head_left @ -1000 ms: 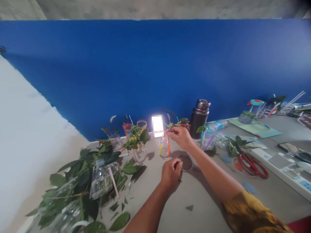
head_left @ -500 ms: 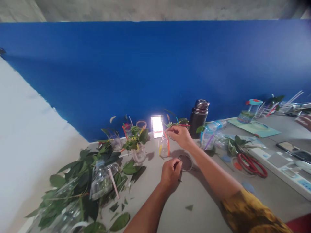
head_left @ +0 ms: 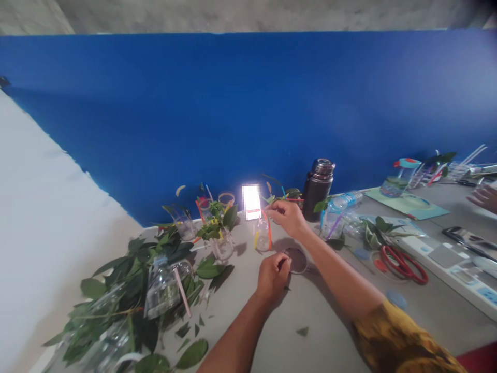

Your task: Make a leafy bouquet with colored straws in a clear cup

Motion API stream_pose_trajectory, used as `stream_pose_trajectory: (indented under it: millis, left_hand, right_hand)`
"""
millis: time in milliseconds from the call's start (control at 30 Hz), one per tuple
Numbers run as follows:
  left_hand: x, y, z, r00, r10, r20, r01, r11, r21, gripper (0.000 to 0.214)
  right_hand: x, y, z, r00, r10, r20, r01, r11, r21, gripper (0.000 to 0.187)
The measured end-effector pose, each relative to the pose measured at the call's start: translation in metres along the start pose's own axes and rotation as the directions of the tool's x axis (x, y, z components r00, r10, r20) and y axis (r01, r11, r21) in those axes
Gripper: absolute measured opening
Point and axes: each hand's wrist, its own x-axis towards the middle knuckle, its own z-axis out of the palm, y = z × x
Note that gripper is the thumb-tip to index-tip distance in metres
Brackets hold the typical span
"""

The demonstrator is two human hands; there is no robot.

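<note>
My right hand [head_left: 286, 216] reaches out with thumb and fingers pinched beside the top of a small clear plastic cup [head_left: 263, 239]. Orange and yellow strips of straw run up the sides of this cup. What sits between those fingertips is too small to make out. Lower down, my left hand [head_left: 274, 274] is closed, knuckles up, at the left edge of a round clear ring [head_left: 297, 260] lying on the table. Its fingers hide whatever they hold. Left of the cup stands another clear cup [head_left: 222, 247] with leafy sprigs in it.
A lit phone [head_left: 252, 202] leans at the blue wall. A black flask [head_left: 318, 190] stands behind my right hand. Leaves [head_left: 132, 277] and cut bottles pile up at left. Red-handled scissors [head_left: 404, 265] and a power strip [head_left: 450, 269] lie right, near another person's hand [head_left: 484, 198].
Both of my hands hold nearly the same position. At the far right, the other person's hand has shifted and its spread fingers now show.
</note>
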Motion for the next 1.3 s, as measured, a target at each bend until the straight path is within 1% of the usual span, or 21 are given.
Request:
stream_pose_trajectory:
  millis: [200,367,567,867,1300]
  left_hand:
    - [0.0005,-0.0002,-0.0008,1.0,-0.002,0.011,0.002,1.0,-0.007,0.025]
    - [0.0,0.0013,-0.0008,1.0,-0.005,0.009,0.005,1.0,0.021,0.025]
    - [0.0002,0.0019,-0.0011,1.0,0.016,0.003,-0.016,0.999,0.032,0.024]
    - [0.0008,0.0001,0.0,1.0,-0.017,0.014,0.016,1.0,0.017,0.023]
    - [0.0007,0.0013,-0.0009,0.999,-0.025,0.021,0.025,1.0,0.018,0.024]
  right_hand:
    - [-0.0019,0.0026,0.0001,1.0,-0.023,0.019,0.025,0.997,-0.077,0.018]
    - [-0.0049,0.0048,0.0005,1.0,-0.014,0.017,0.015,0.998,-0.067,0.018]
    - [0.0002,0.0038,-0.0003,1.0,-0.016,-0.021,0.016,1.0,0.009,0.018]
    - [-0.0048,0.0051,0.0009,1.0,-0.005,0.0,0.005,1.0,-0.02,0.021]
    - [-0.0083,0.0092,-0.0006,1.0,-0.012,0.027,0.015,0.994,-0.11,0.019]
